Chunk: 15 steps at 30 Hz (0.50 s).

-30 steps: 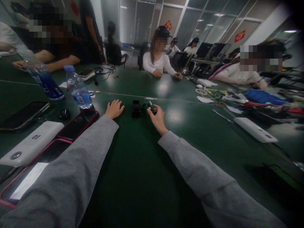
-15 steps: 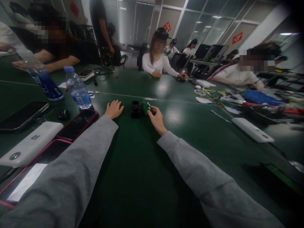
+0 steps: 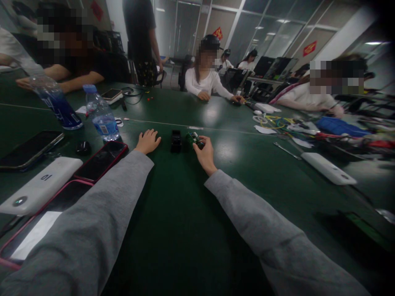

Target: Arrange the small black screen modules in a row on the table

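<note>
The small green part point(image 3: 191, 139) is blurred and half covered by fingertips; its make is unclear. The right hand point(image 3: 205, 155) pinches it, fingers closed round it, low over the green table point(image 3: 173, 230). At its nine o'clock sits a black block point(image 3: 176, 141); further toward nine o'clock the left hand point(image 3: 148, 142) lies flat on the table, fingers loosely spread.

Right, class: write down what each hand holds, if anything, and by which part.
The right hand pinches a small green circuit-board-like part at its near end; the left hand lies on the green table, holding nothing.
</note>
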{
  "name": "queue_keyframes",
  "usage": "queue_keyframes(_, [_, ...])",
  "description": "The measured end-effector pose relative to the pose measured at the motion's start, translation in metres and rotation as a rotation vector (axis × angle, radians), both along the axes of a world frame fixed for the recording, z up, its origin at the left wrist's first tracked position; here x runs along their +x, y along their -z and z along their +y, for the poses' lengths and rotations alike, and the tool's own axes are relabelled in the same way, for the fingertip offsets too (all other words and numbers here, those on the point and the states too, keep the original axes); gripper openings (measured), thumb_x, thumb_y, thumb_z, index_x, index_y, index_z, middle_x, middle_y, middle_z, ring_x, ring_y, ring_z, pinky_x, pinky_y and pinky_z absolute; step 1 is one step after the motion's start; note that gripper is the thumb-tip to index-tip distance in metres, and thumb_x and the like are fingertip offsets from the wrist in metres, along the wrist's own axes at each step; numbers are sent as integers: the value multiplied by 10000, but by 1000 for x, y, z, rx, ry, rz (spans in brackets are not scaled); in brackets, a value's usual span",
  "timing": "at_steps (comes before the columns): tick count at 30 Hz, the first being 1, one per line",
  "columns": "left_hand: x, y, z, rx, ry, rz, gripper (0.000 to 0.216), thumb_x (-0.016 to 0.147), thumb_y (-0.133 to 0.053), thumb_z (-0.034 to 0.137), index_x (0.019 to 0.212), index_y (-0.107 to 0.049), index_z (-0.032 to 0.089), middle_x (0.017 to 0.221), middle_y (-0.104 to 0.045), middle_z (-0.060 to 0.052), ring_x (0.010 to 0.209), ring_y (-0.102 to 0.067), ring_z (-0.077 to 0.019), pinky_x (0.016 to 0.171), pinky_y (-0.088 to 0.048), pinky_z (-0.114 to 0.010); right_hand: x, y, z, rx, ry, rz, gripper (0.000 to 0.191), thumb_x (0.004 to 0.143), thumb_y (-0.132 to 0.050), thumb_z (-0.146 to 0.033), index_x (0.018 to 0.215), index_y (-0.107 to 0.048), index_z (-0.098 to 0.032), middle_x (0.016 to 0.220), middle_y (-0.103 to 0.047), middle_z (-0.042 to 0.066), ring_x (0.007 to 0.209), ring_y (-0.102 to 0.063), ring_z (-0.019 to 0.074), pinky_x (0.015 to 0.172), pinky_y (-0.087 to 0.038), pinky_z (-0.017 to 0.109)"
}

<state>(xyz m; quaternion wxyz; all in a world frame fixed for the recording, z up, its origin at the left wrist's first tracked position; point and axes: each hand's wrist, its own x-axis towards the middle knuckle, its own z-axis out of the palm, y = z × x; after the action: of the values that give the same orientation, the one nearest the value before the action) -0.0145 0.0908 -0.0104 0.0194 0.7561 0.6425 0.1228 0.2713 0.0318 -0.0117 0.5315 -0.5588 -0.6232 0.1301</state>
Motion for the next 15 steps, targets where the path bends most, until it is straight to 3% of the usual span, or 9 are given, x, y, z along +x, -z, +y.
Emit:
queue_keyframes(7, [1, 0, 0, -2, -2, 3, 616, 1077, -305, 484, 1601, -437, 188, 1691, -373, -130, 1578, -300, -308, 1271, -240, -564, -7, -11, -13, 89, -50, -195, 437, 839, -578, -96, 1264, -572, -198, 1228, -542, 129, 1125, -587, 290, 1033, -531, 510])
queue_keyframes(15, [0, 0, 1, -5, 8, -8, 633, 1076, -296, 499, 1601, -434, 172, 1690, -373, -140, 1576, -303, -314, 1271, -236, -570, -14, -18, -21, 93, -122, -516, 523, 892, -409, 9, 1338, -596, -191, 1299, -573, 159, 1222, -533, 357, 1060, -493, 616])
